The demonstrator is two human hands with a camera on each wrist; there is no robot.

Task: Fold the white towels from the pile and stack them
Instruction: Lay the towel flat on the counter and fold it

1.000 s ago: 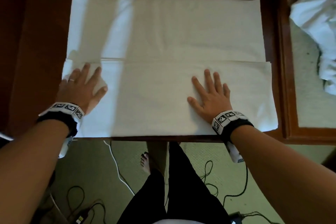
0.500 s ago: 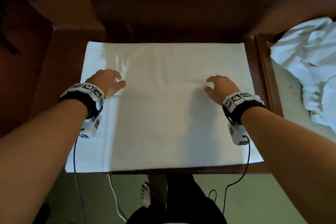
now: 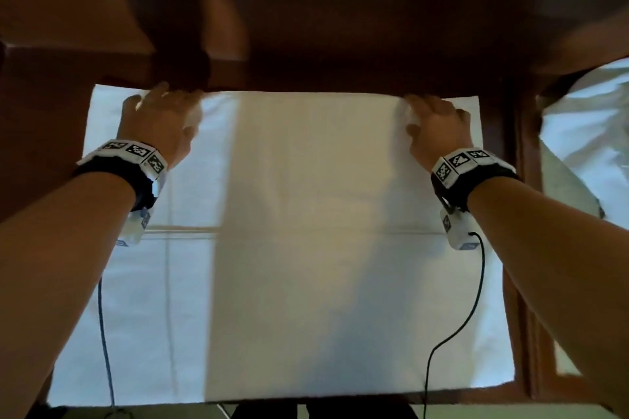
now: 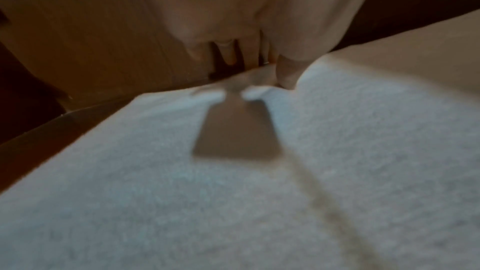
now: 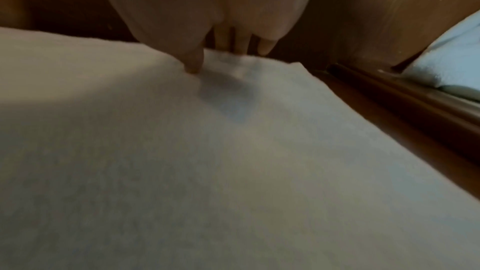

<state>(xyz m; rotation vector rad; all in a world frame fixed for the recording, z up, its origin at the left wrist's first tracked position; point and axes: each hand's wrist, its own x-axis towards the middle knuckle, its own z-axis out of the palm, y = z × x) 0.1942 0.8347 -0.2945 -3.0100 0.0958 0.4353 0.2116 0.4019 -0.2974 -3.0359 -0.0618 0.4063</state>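
Note:
A white towel (image 3: 306, 248) lies spread flat on the dark wooden table (image 3: 44, 133), with a fold seam across its middle. My left hand (image 3: 163, 112) is at the towel's far edge on the left. Its thumb (image 4: 285, 73) lies on top of the towel (image 4: 259, 192) and its fingers curl over the edge, pinching it. My right hand (image 3: 432, 119) is at the far edge on the right. It pinches the towel (image 5: 207, 171) the same way, thumb (image 5: 193, 63) on top and fingers behind the edge.
The pile of crumpled white towels (image 3: 585, 119) lies to the right, beyond a raised wooden rail (image 3: 520, 214), and shows in the right wrist view as well (image 5: 451, 65). Dark wooden furniture (image 3: 306, 27) rises just behind the towel's far edge. Wrist-camera cables (image 3: 473, 299) trail over the towel.
Both hands have moved from lying flat on the near half of the towel, up past the middle, to its far edge, where they now pinch it. The head view has tilted forward.

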